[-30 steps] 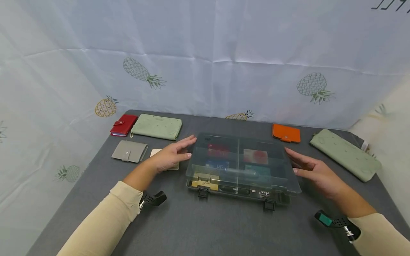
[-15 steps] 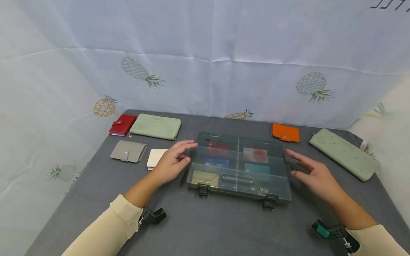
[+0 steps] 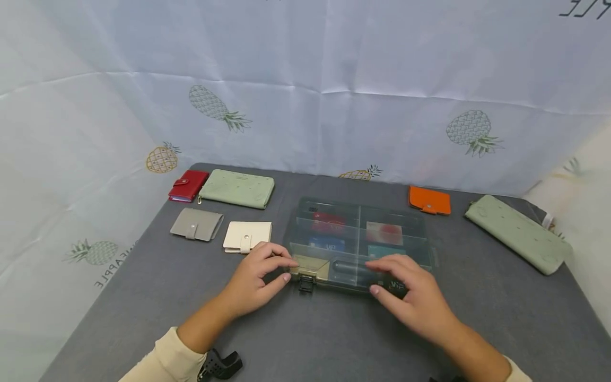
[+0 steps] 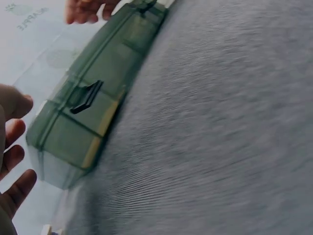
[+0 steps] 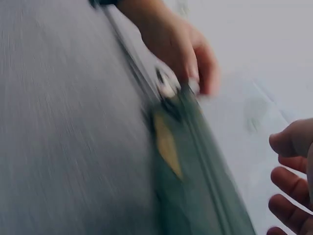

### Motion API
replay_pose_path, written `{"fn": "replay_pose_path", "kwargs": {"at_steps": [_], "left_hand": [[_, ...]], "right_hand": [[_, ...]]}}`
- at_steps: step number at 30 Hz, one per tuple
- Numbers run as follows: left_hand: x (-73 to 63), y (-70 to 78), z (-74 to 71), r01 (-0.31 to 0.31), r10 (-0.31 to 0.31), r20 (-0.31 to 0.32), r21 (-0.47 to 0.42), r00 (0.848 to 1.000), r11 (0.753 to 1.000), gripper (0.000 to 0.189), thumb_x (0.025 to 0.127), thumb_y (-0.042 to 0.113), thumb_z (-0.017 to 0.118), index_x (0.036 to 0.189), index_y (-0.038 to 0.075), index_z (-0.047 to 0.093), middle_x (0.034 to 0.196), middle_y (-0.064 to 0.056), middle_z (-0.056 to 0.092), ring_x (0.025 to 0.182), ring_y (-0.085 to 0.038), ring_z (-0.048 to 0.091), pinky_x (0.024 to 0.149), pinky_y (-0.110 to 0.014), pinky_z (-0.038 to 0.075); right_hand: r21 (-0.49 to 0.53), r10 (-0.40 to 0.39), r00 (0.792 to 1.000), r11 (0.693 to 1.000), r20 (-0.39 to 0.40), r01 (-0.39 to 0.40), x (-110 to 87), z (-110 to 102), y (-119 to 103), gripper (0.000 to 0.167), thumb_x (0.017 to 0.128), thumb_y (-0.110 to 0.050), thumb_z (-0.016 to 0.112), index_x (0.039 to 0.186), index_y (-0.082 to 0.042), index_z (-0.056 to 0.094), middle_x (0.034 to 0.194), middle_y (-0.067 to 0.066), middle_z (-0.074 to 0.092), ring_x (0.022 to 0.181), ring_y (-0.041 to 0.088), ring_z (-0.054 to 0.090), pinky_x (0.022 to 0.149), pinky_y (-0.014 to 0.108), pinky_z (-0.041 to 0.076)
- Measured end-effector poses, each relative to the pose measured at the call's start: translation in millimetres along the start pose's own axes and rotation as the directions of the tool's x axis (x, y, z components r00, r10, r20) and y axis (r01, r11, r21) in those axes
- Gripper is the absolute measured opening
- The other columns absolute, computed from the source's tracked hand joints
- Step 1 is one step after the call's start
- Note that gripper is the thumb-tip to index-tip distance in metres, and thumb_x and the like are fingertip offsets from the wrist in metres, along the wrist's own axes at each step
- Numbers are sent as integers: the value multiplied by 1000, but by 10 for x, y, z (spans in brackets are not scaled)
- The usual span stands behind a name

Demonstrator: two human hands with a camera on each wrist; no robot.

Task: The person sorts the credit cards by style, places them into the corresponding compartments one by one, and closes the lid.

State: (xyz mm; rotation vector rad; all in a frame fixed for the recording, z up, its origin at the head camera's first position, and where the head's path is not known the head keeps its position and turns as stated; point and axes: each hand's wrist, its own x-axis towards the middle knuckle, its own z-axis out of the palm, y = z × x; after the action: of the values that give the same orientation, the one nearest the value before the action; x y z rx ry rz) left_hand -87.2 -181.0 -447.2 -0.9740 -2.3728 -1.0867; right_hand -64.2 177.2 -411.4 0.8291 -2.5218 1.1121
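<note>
A translucent grey-green plastic compartment box, its lid lying down, stands mid-table. Several cards and a dark oblong item show through the lid. In front, the left latch hangs down; the right one is hidden behind my right hand in the head view. My left hand, fingers loosely bent, is at the box's front left corner; whether it touches cannot be told. Over the front right part hovers my right hand, its thumb and fingers apart and holding nothing. The left wrist view also catches a black latch sticking out.
To the left lie a cream card holder, a grey card holder, a red card holder and a pale green wallet. An orange card holder and another green wallet lie right. A pineapple-print curtain hangs behind.
The lid, tilted up a second ago, has come down onto the box. Both hands have moved from the box's sides to its front edge, the right one swinging inward.
</note>
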Motion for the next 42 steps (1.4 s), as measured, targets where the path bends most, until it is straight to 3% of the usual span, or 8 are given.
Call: {"fn": "replay_pose_path", "kwargs": {"at_steps": [5, 12, 18, 25, 28, 35, 42], "left_hand": [[-47, 1, 73, -28, 28, -6, 22, 1000, 999, 26, 90, 9, 81, 113, 19, 81, 116, 3, 66, 110, -20, 57, 95, -41, 47], [-66, 0, 114, -22, 23, -21, 42, 1000, 999, 26, 88, 11, 84, 112, 18, 80, 115, 3, 65, 109, -21, 56, 97, -44, 46], [-76, -11, 180, -27, 27, 2, 77, 1000, 997, 38, 78, 11, 92, 111, 18, 75, 117, 0, 62, 112, -25, 54, 99, -47, 43], [-62, -22, 252, -50, 47, 17, 208, 999, 977, 51, 68, 9, 100, 107, 17, 68, 114, -1, 60, 114, -29, 52, 103, -49, 41], [-37, -42, 267, -53, 50, 22, 211, 999, 976, 48, 70, 11, 99, 106, 17, 67, 112, -1, 60, 112, -29, 52, 103, -50, 41], [4, -41, 248, -4, 2, 18, 123, 1000, 992, 26, 87, 25, 89, 104, 19, 70, 110, 2, 63, 110, -25, 54, 103, -48, 40], [35, 19, 260, 28, -22, -51, 106, 998, 994, 19, 88, 24, 87, 97, 19, 72, 105, 2, 65, 106, -25, 55, 100, -46, 42]], "right_hand": [[-54, -86, 996, 995, 10, 87, 93, 427, -198, 42, 84, -19, 91, 124, -22, 76, 118, -14, 68, 101, 11, 59, 83, 39, 51], [-217, -62, 997, 974, 42, 70, 240, 819, -358, 44, 79, -31, 97, 118, -20, 79, 110, -8, 66, 95, 15, 56, 80, 40, 43], [-387, -64, 997, 919, 38, 74, 266, 991, -378, 52, 70, -37, 102, 112, -25, 75, 104, -5, 61, 87, 20, 52, 73, 40, 40], [-448, -57, 998, 892, 29, 64, 297, 1067, -383, 57, 66, -32, 105, 111, -25, 71, 104, -4, 61, 89, 23, 54, 74, 43, 43], [-438, -41, 999, 898, 24, 47, 300, 1053, -385, 56, 67, -34, 104, 111, -24, 71, 103, -4, 62, 88, 22, 55, 74, 42, 43], [-277, 70, 998, 959, 10, -64, 362, 959, -424, 40, 77, -35, 98, 107, -19, 76, 97, -4, 64, 83, 18, 54, 76, 41, 45], [-246, 137, 990, 959, -24, -139, 412, 967, -473, 30, 81, -24, 96, 102, -16, 77, 95, 2, 64, 80, 18, 54, 77, 44, 48]]}}
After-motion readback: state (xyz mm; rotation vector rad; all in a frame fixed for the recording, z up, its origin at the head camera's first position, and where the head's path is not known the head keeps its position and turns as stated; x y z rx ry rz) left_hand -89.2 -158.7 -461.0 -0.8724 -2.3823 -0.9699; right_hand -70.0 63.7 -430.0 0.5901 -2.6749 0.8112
